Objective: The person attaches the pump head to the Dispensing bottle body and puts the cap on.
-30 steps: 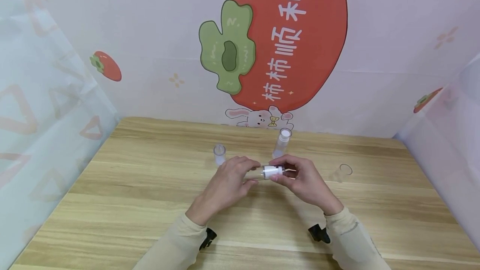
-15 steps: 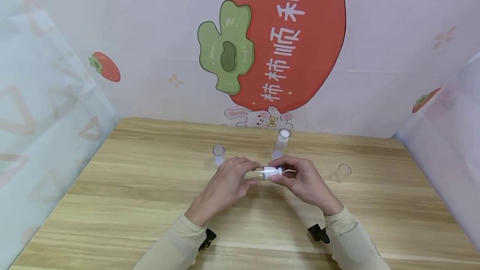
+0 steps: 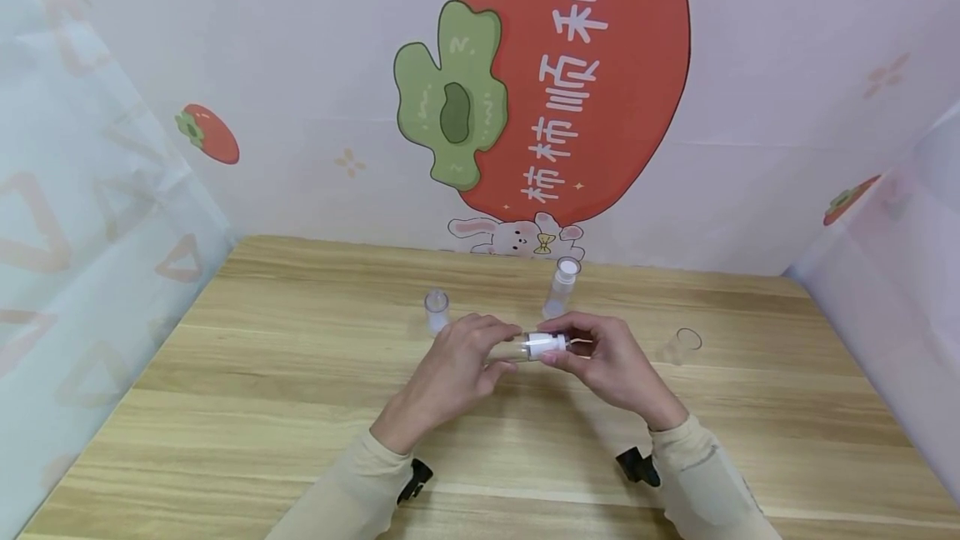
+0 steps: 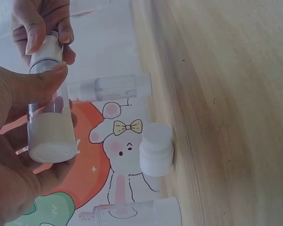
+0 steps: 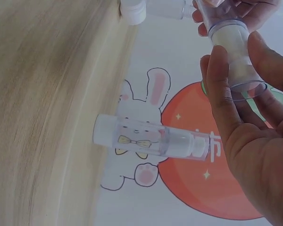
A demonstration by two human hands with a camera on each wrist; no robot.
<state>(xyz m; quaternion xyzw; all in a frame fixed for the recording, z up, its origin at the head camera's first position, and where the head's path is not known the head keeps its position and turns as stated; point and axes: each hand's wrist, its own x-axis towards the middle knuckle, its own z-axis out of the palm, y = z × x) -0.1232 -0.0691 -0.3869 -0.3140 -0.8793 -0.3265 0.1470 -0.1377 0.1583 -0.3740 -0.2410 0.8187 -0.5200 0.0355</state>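
Both hands hold one clear pump bottle (image 3: pixel 542 345) with a white base and white pump section, lying sideways above the table. My left hand (image 3: pixel 457 365) grips the bottle's body; the left wrist view shows its thumb and fingers around it near the white base (image 4: pixel 52 136). At the other end, my right hand (image 3: pixel 603 357) pinches the white pump section between thumb and fingers. A clear rim (image 5: pixel 249 89) surrounds this end in the right wrist view. The left palm covers part of the bottle in the head view.
Another capped pump bottle (image 3: pixel 562 286) stands behind the hands. Left of it is an uncapped clear bottle (image 3: pixel 437 311), its threaded neck (image 4: pixel 87 216) showing. A small white piece (image 4: pixel 156 149) stands between them. A clear cap (image 3: pixel 682 346) sits on the table (image 3: pixel 750 407) at right.
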